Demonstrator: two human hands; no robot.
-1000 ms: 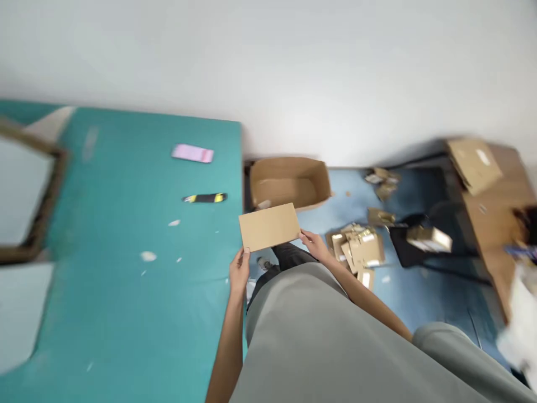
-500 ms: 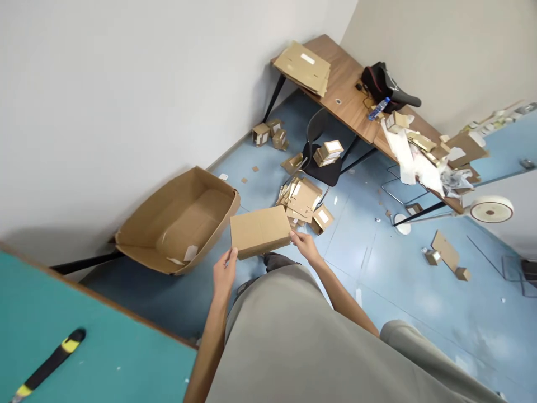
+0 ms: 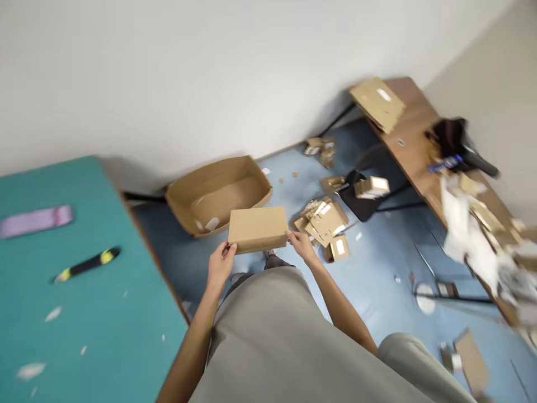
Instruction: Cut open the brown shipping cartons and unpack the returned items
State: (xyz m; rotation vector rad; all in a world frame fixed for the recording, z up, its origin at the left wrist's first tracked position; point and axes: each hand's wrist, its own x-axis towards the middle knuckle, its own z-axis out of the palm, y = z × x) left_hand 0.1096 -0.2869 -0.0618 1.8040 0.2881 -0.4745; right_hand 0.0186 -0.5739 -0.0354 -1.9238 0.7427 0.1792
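Note:
Between my two hands I hold a closed brown cardboard box (image 3: 258, 226), level in front of my body. My left hand (image 3: 220, 263) grips its near left corner, thumb on the front side. At the right end, my right hand (image 3: 301, 244) pinches the near corner; its other fingers are partly hidden. Beyond the box, on the floor, stands a large open cardboard carton (image 3: 218, 190) with a white scrap inside. A black-and-yellow utility knife (image 3: 88, 265) lies on the teal-topped table (image 3: 126, 336) at my left.
Flattened cardboard pieces (image 3: 325, 221) and small boxes litter the blue floor on the right. A black chair (image 3: 361, 201) carries small boxes. The wooden desk (image 3: 409, 117) holds flat cardboard, a dark bag and packing plastic. A pink-purple strip (image 3: 36, 221) lies on the teal table.
My view has turned left, so more of the teal table shows and the desk has shifted right in view. The box stays in both hands, its front side now more level.

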